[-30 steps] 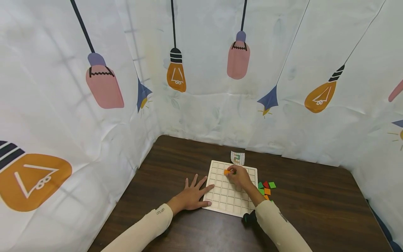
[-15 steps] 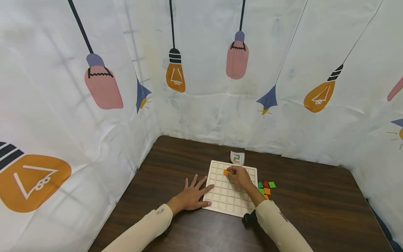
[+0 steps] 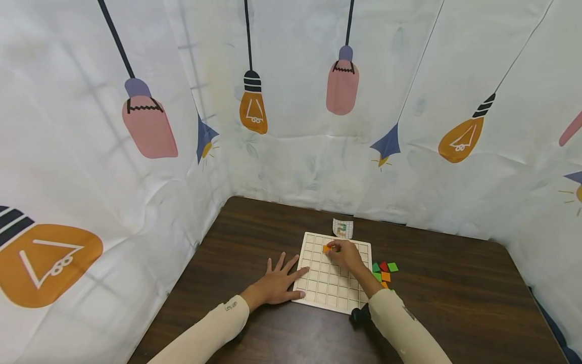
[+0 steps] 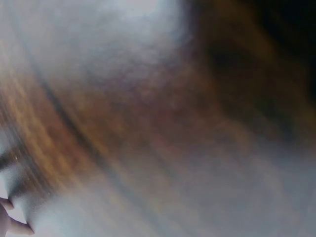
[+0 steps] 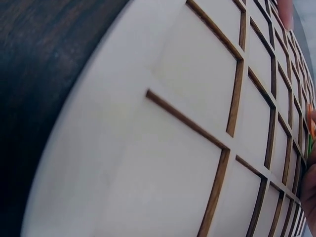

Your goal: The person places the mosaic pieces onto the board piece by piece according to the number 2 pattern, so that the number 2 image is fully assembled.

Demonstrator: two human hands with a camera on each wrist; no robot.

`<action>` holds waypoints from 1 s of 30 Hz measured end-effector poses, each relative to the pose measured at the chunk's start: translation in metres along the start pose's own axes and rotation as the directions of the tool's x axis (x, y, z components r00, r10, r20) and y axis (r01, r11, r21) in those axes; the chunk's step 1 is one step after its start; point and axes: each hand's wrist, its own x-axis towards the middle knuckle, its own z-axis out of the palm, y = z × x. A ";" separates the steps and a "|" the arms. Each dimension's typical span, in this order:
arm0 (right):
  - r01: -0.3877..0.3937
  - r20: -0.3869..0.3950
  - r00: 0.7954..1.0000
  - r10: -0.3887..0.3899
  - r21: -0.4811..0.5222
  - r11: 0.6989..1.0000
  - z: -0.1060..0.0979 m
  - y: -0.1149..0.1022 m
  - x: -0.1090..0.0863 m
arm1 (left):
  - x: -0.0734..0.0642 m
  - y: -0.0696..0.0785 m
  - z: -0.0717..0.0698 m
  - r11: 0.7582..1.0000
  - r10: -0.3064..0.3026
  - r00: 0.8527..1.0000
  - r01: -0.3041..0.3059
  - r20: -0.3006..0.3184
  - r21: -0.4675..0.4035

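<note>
In the head view a pale square grid board [image 3: 318, 278] lies on the dark wooden table. My left hand [image 3: 275, 286] is spread beside it, with thumb and a fingertip on the board's left edge. The right hand [image 3: 345, 255] reaches over the board's far part, its fingers curled round a small green tile [image 5: 310, 144], mostly hidden by the fingers. An orange tile [image 3: 326, 249] sits on the grid just left of those fingertips. The left wrist view is mostly blurred table, with fingertips [image 4: 19, 227] at the lower left corner.
Several loose green, red and orange tiles [image 3: 385, 276] lie off the board's right edge. Behind the board is a small printed card [image 3: 343, 228] with a coloured grid pattern. A black round object [image 3: 360, 316] is by the right wrist. A patterned white curtain [image 3: 291, 167] surrounds the table.
Almost nothing differs. The right hand keeps its place beside the orange tile with only slight finger shifts, and the left hand stays put.
</note>
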 end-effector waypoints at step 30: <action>0.101 0.055 0.993 -0.103 0.044 0.994 -0.041 0.022 -0.034 | 0.002 -0.002 0.003 1.000 -0.008 1.000 0.008 0.002 -0.020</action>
